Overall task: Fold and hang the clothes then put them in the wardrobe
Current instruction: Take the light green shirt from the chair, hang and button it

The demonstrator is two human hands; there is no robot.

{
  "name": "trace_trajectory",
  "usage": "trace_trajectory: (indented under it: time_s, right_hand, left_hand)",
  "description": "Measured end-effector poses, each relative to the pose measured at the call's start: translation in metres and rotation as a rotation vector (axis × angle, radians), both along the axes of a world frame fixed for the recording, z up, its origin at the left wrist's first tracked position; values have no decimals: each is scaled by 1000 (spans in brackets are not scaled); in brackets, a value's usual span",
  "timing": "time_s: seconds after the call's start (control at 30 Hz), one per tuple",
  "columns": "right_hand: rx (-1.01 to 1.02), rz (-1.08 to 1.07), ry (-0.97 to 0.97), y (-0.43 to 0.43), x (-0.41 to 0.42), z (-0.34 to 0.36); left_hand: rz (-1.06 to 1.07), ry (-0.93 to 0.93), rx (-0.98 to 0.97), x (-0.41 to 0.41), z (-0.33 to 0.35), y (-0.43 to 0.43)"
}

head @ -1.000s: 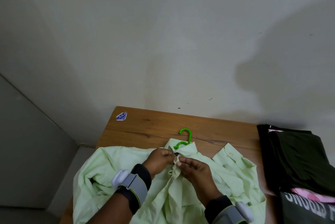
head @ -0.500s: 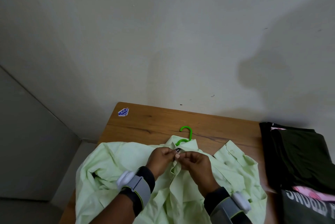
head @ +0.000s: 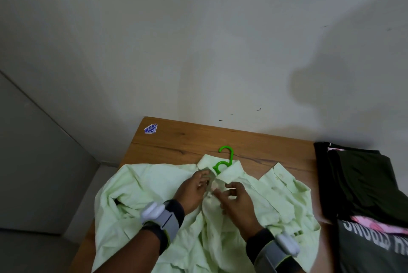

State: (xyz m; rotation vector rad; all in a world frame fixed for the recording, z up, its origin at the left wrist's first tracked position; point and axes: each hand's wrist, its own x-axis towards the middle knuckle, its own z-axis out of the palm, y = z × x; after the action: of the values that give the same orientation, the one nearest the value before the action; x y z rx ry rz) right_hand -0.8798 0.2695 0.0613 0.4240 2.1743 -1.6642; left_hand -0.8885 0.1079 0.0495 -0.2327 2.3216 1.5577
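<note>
Wooden tbl [head: 265, 146] w/ blue sticker [head: 151, 128] at far-left corner, white wall [head: 198, 40] behind.

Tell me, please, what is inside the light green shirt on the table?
A green hanger: only its hook shows, sticking out past the collar. The light green shirt covers the rest.

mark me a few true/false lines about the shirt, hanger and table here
1. The green hanger has its hook poking out at the collar of the light green shirt. True.
2. The left hand grips the hanger hook. False: it and the right hand hold the shirt front just below the collar; the hook is free.
3. A stack of dark folded clothes lies to the right of the shirt. True.
4. The blue sticker sits at the near right corner of the wooden table. False: far left corner.
5. The shirt hangs in a wardrobe. False: it lies on the table.
</note>
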Motion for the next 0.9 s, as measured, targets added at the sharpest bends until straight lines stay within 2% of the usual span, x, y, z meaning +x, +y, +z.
trace_trajectory:
  time_s: [0.07, 0.13, 0.23, 0.43, 0.5, 0.6, 0.67, 0.7, 0.77, 0.83, 0.9]
  right_hand:
    - [164, 173, 35, 6, 20, -5]
    - [240, 382, 31, 11, 40, -12]
    - [374, 551, 197, 16, 62, -16]
    - [515, 319, 476, 20, 90, 0]
    - [575, 400, 433, 21, 99, -2]
    - [624, 604, 259, 24, 106, -14]
    - [581, 569, 216, 23, 112, -21]
    - [573, 529, 205, 22, 114, -24]
    - [611, 456, 264, 21, 115, -27]
    - [718, 400, 445, 17, 112, -29]
    - [830, 401, 546, 12, 105, -29]
  left_hand:
    - [-72, 145, -215, 33, -6, 1]
    - [-151, 326, -523, 72, -20, 0]
    - [-225, 427, -703, 117, -29, -7]
    - [-343, 514, -826, 132, -18, -21]
    - [-426, 535, -872, 132, -20, -23]
    - [-591, 380, -918, 138, -15, -24]
    - [-650, 309, -859, 144, -9, -27]
    - [-606, 237, -802, 144, -5, -24]
    - [-421, 212, -767, 141, -3, -16]
    - [-274, 184, -761, 134, -1, -7]
    - [-156, 157, -629, 129, 0, 0]
